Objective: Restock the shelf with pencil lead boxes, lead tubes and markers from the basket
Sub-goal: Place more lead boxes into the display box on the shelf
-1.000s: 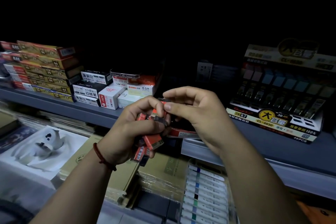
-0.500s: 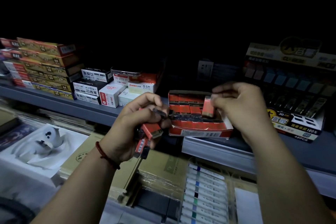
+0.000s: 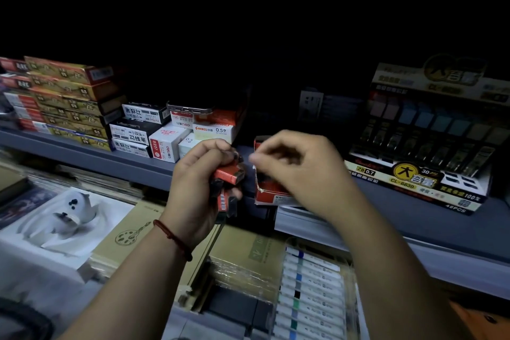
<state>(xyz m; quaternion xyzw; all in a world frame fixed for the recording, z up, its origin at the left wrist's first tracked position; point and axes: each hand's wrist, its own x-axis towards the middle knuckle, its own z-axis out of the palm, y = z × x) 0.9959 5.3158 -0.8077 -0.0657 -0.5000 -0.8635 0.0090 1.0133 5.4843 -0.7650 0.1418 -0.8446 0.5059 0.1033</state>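
My left hand [image 3: 198, 190] grips a bundle of several small red lead tubes [image 3: 229, 177] in front of the grey shelf [image 3: 132, 165]. My right hand [image 3: 303, 171] hovers just to the right of the bundle, motion-blurred, its fingers loosely curled with nothing visible in them. Behind it an open red box [image 3: 263, 193] stands on the shelf edge, mostly hidden by that hand. The basket is out of view.
Stacked yellow-and-red boxes [image 3: 71, 96] and white lead boxes [image 3: 165, 143] fill the shelf's left. A large lead display carton [image 3: 414, 176] stands at the right. Below lie a tray of markers [image 3: 311, 287], brown wrapped packs [image 3: 242, 262] and a white figure box [image 3: 69, 215].
My right hand took a tube from the bundle, carried it right to the open red box, and has now come back left towards my left hand without it.
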